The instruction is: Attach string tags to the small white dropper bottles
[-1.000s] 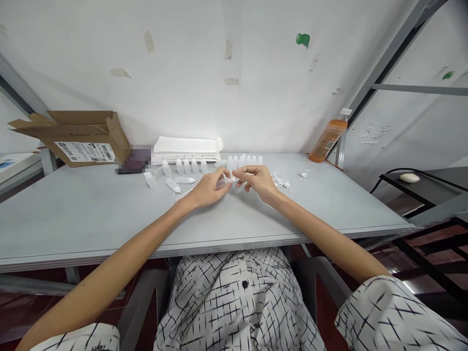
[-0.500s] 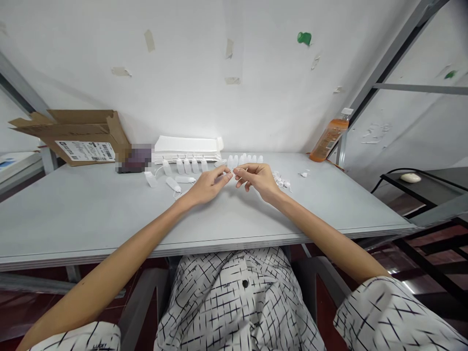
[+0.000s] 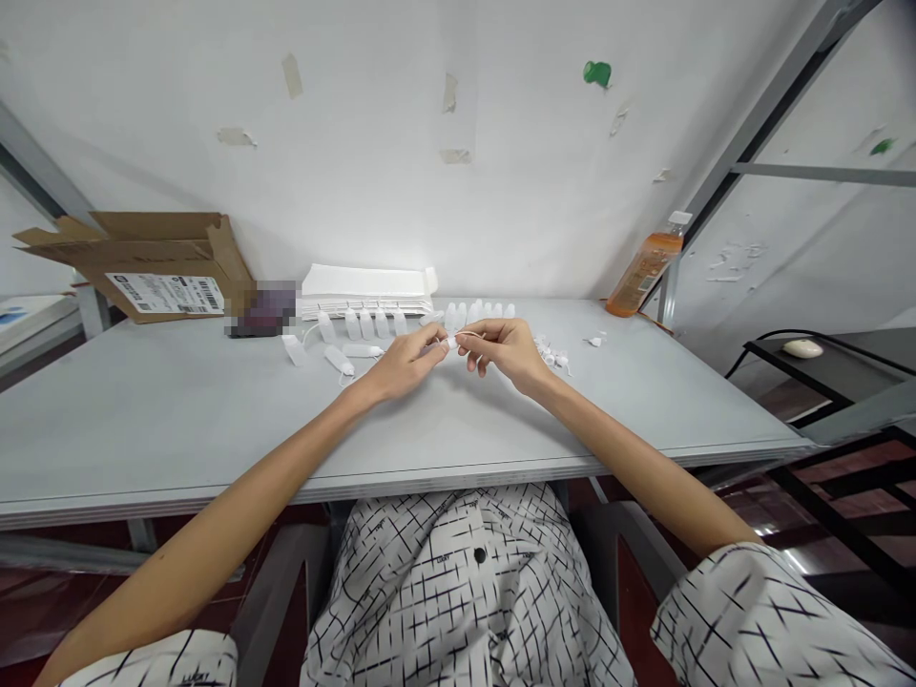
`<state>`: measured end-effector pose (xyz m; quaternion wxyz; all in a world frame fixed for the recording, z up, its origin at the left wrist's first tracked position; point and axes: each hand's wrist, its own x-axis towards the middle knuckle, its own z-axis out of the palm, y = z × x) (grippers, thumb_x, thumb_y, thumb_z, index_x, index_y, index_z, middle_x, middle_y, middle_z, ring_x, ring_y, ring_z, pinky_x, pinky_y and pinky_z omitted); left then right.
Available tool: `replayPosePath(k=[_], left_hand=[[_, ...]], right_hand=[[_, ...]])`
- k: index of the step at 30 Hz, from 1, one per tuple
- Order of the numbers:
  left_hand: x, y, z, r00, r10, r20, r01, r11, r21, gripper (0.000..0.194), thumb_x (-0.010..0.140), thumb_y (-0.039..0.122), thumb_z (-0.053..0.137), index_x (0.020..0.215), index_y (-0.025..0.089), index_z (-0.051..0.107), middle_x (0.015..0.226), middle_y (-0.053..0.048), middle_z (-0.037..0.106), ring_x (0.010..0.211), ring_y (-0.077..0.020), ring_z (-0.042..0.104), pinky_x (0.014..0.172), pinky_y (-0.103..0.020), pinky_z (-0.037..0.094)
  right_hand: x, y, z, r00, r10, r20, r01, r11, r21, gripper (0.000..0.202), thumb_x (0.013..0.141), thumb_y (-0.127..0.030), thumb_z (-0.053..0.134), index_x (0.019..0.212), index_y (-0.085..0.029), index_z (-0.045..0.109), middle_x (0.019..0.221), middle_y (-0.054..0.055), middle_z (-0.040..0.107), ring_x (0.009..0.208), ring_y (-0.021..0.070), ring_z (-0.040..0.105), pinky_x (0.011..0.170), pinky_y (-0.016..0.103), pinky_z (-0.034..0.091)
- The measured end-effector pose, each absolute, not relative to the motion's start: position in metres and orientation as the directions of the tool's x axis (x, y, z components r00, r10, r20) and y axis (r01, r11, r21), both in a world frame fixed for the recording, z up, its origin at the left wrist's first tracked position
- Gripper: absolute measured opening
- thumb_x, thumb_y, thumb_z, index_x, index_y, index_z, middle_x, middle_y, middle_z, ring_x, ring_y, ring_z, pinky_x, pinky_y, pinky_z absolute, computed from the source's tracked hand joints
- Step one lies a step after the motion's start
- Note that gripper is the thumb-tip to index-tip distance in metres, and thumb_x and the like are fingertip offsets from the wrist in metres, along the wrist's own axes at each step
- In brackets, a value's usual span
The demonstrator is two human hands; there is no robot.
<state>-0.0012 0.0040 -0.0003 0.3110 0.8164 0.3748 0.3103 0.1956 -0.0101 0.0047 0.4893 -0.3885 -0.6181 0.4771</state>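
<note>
Above the middle of the grey table (image 3: 472,420), my left hand (image 3: 409,363) pinches a small white bottle, mostly hidden by its fingers. My right hand (image 3: 502,351) meets it from the right, its thumb and index finger closed on a white cap (image 3: 451,343) with a thin strap at the bottle's end. Behind and left of my hands several white bottles (image 3: 367,324) stand in a row, and others (image 3: 339,361) lie on their sides. More bottles (image 3: 476,311) stand behind my hands. A small pile of white caps (image 3: 554,358) lies right of my right hand.
An open cardboard box (image 3: 172,272) and a dark, blurred-out object (image 3: 264,310) are at the back left. A stack of white trays (image 3: 368,286) lies against the wall. An orange drink bottle (image 3: 645,272) leans at the back right. A mouse (image 3: 802,348) rests on a side shelf.
My fingertips have come together, and the white cap and its strap now show between them. The things on the table have not moved.
</note>
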Motion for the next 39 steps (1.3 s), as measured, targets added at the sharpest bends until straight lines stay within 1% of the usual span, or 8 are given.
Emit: replayPosePath(k=[5,11,19,24,29,32,36,39], left_hand=[[-0.0019,0.0031,0.0011,0.524,0.805,0.278,0.437,-0.534,0.723,0.026,0.094,0.042,0.041,0.091,0.020,0.054,0.071,0.002,0.049,0.064,-0.0142,0.045,0.063,-0.028,0.036],[-0.0021,0.0049,0.0008,0.544,0.790,0.283,0.485,-0.571,0.662,0.011,0.083,0.025,0.045,0.084,0.019,0.054,0.069,0.002,0.049,0.066,-0.0146,0.046,0.063,-0.028,0.034],[-0.0006,0.0044,0.0020,0.554,0.791,0.258,0.488,-0.560,0.669,0.020,0.079,0.025,0.044,0.088,0.017,0.060,0.073,0.001,0.056,0.070,-0.0164,0.051,0.066,-0.029,0.038],[-0.0016,0.0068,-0.0028,0.547,0.779,0.306,0.478,-0.591,0.650,0.022,0.080,0.027,0.046,0.095,0.018,0.059,0.088,-0.001,0.063,0.080,-0.0184,0.054,0.074,-0.031,0.039],[-0.0021,0.0070,-0.0061,0.529,0.780,0.334,0.455,-0.593,0.664,0.024,0.081,0.026,0.050,0.105,0.020,0.051,0.076,0.002,0.056,0.074,-0.0169,0.052,0.079,-0.033,0.043],[-0.0012,0.0063,-0.0056,0.526,0.774,0.352,0.433,-0.601,0.672,0.021,0.084,0.029,0.053,0.102,0.020,0.051,0.077,0.002,0.056,0.076,-0.0170,0.054,0.085,-0.035,0.044],[0.0006,0.0062,-0.0041,0.537,0.757,0.371,0.358,-0.604,0.712,0.017,0.085,0.035,0.054,0.094,0.020,0.051,0.090,-0.003,0.063,0.090,-0.0192,0.059,0.092,-0.037,0.045],[0.0009,0.0065,-0.0033,0.531,0.766,0.362,0.334,-0.582,0.742,0.018,0.084,0.036,0.056,0.091,0.019,0.052,0.094,-0.005,0.063,0.095,-0.0207,0.061,0.092,-0.038,0.046]], right_hand=[[0.1954,-0.0110,0.0051,-0.267,0.926,0.267,0.039,0.287,-0.957,0.038,0.065,-0.043,0.085,0.087,-0.014,0.073,0.069,0.003,0.068,0.058,0.0148,0.066,0.046,0.025,0.052],[0.1974,-0.0094,0.0031,-0.287,0.906,0.311,0.115,0.354,-0.928,0.036,0.069,-0.043,0.082,0.091,-0.015,0.072,0.077,0.004,0.069,0.061,0.0162,0.068,0.045,0.025,0.052],[0.1970,-0.0081,-0.0021,-0.277,0.888,0.366,0.214,0.428,-0.878,0.032,0.074,-0.044,0.078,0.089,-0.016,0.071,0.093,0.008,0.072,0.068,0.0186,0.073,0.048,0.024,0.053],[0.1965,-0.0088,-0.0004,-0.278,0.893,0.353,0.235,0.420,-0.877,0.035,0.074,-0.044,0.079,0.090,-0.015,0.072,0.078,0.006,0.071,0.069,0.0206,0.073,0.051,0.027,0.056],[0.1971,-0.0093,0.0018,-0.276,0.905,0.325,0.206,0.385,-0.900,0.039,0.071,-0.047,0.080,0.088,-0.013,0.073,0.071,0.006,0.070,0.066,0.0205,0.072,0.053,0.029,0.057],[0.1973,-0.0083,0.0012,-0.276,0.909,0.313,0.148,0.362,-0.920,0.040,0.068,-0.047,0.082,0.086,-0.013,0.072,0.071,0.006,0.071,0.067,0.0205,0.072,0.053,0.029,0.058],[0.1969,-0.0064,-0.0001,-0.277,0.900,0.338,0.065,0.368,-0.927,0.038,0.065,-0.044,0.085,0.083,-0.014,0.072,0.069,0.005,0.071,0.068,0.0208,0.073,0.055,0.030,0.059],[0.1964,-0.0067,-0.0001,-0.268,0.893,0.361,0.072,0.392,-0.917,0.036,0.065,-0.044,0.085,0.082,-0.015,0.073,0.070,0.005,0.071,0.068,0.0197,0.072,0.055,0.030,0.059]])
